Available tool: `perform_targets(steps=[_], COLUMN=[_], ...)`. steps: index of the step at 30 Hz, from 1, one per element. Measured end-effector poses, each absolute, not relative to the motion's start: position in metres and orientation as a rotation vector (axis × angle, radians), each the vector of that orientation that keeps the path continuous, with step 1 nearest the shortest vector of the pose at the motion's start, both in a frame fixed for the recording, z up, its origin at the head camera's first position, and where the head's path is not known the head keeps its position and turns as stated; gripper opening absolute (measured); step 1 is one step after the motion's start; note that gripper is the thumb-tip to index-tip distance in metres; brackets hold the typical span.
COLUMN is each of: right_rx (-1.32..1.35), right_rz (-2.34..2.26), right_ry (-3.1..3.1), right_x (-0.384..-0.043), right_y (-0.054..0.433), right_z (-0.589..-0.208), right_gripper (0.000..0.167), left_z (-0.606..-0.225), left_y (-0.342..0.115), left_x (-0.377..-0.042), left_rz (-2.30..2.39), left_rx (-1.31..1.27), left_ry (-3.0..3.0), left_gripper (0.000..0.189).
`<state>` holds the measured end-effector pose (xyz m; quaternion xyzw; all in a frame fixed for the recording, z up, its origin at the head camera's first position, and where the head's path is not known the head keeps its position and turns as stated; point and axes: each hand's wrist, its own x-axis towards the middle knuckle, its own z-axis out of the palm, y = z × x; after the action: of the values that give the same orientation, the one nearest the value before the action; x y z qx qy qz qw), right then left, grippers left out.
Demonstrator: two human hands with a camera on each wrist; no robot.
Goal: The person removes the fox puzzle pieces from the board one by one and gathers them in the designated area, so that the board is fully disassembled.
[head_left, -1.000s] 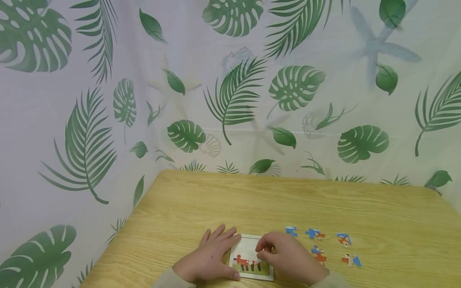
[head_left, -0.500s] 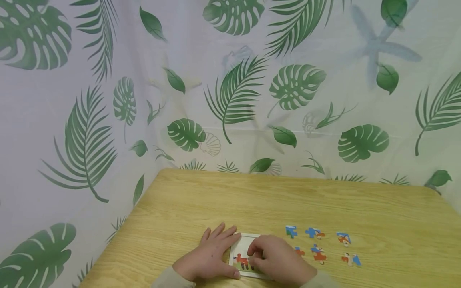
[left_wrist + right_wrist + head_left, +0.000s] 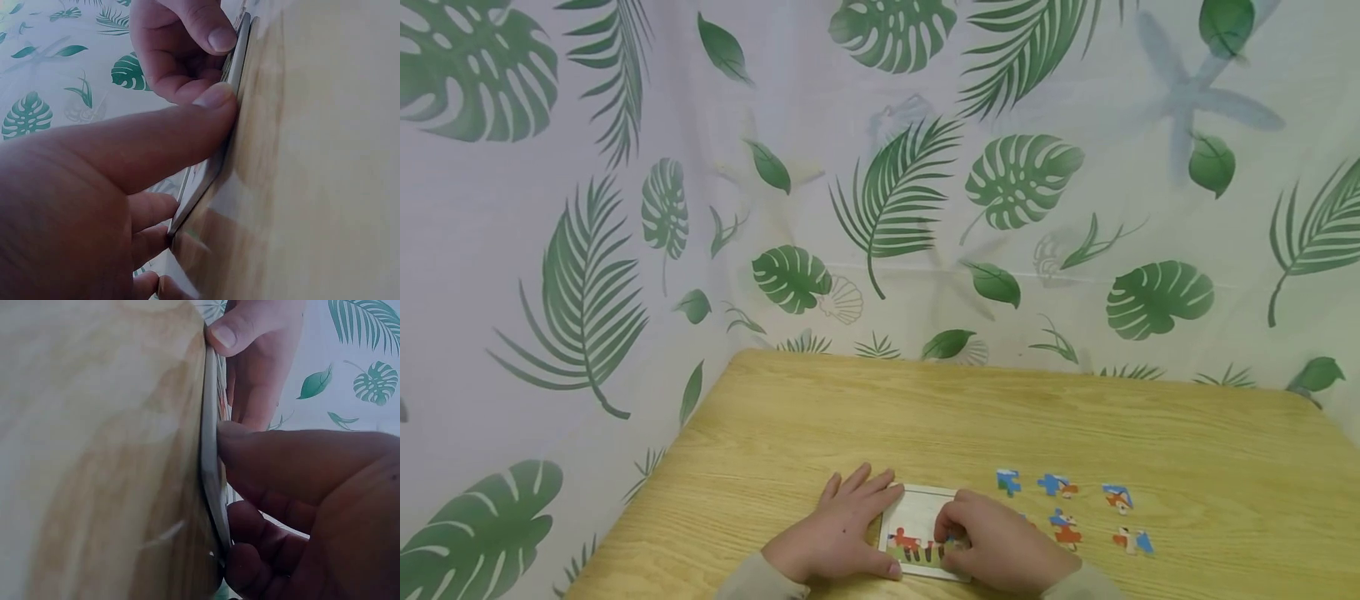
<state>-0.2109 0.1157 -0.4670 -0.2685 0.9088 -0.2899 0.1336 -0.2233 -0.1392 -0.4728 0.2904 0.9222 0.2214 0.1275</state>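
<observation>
A shallow white puzzle tray (image 3: 917, 510) lies on the table, its front part filled with joined pieces (image 3: 912, 548) showing red, dark legs and green ground. My left hand (image 3: 842, 525) lies along its left side, fingers spread, thumb against the front edge. My right hand (image 3: 1000, 537) is over the tray's right part, thumb and curled fingers down at a puzzle piece, of which a bit of blue shows. In the right wrist view the thumb (image 3: 234, 439) touches the tray's face, with curled fingers (image 3: 247, 528) near the corner. Most of that piece is hidden under the hand.
Loose puzzle pieces lie right of the tray: a blue one (image 3: 1008, 481), a blue and orange one (image 3: 1057, 485), another (image 3: 1117, 497), a red one (image 3: 1064, 528) and a cream and blue one (image 3: 1132, 540). A leaf-print curtain (image 3: 895, 317) stands behind the wooden table (image 3: 850, 408).
My right hand moved left across the tray, then back to its right part, uncovering joined pieces. The left hand stays in place, and the uncovered loose pieces have not moved.
</observation>
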Motion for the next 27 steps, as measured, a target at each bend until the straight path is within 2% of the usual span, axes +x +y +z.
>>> perform_targets(steps=[8, 16, 27], right_rx=[-0.771, -0.766, -0.769], right_rz=[-0.847, -0.849, -0.817], right_ry=[2.618, 2.611, 2.666], right_x=[-0.211, -0.211, -0.209], right_y=[0.118, 0.117, 0.115], right_z=[-0.469, -0.468, -0.468], right_gripper=[0.011, 0.012, 0.016], left_z=[-0.477, -0.477, -0.474], left_y=[-0.14, -0.132, -0.118], left_x=[-0.225, -0.221, -0.217], left_rz=[0.652, 0.669, 0.665], left_rx=[0.856, 0.803, 0.682], left_ry=[2.677, 2.751, 2.834], left_gripper=[0.1, 0.084, 0.08])
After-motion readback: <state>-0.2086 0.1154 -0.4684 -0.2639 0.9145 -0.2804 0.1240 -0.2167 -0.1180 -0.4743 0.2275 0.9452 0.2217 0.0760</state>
